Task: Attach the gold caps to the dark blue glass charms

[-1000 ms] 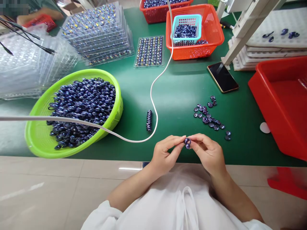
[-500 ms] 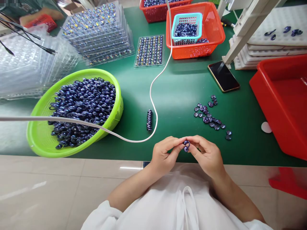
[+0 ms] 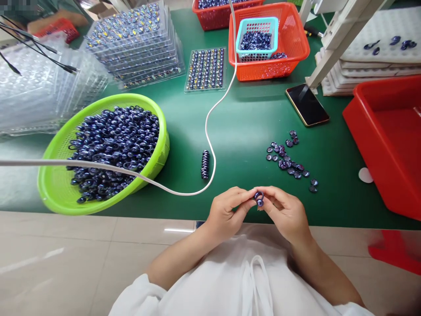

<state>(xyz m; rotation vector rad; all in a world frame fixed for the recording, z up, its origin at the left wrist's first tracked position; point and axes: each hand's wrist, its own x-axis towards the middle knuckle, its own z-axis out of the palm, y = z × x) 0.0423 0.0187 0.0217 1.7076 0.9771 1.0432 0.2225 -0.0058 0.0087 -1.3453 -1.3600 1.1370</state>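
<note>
Between my fingertips, just over the front edge of the table, is a glossy dark-blue ring point(image 3: 259, 201) with a round bead on its lower side. My left hand point(image 3: 228, 210) pinches it from the left with thumb and forefinger. From the other side, my right hand point(image 3: 285, 213) grips it the same way. Beyond the right hand lie loose dark, shiny round pieces point(image 3: 287, 164). A short row of similar dark pieces point(image 3: 205, 164) stands pressed together beyond the left hand. At the left, a lime-green basket point(image 3: 161, 145) holds a heap of dark-blue looped pieces.
A white cable point(image 3: 207, 127) winds across the green table. Filled clear trays point(image 3: 148, 57) are stacked at the back left, beside a single tray point(image 3: 205, 70). An orange basket point(image 3: 292, 44) holds a turquoise one point(image 3: 255, 55). A phone point(image 3: 307, 105) and red bin point(image 3: 368, 145) are at the right.
The ring has turned a little and shifted slightly right between my fingertips, its bead now facing more toward me. Both hands keep their pinch and nearly the same place.
</note>
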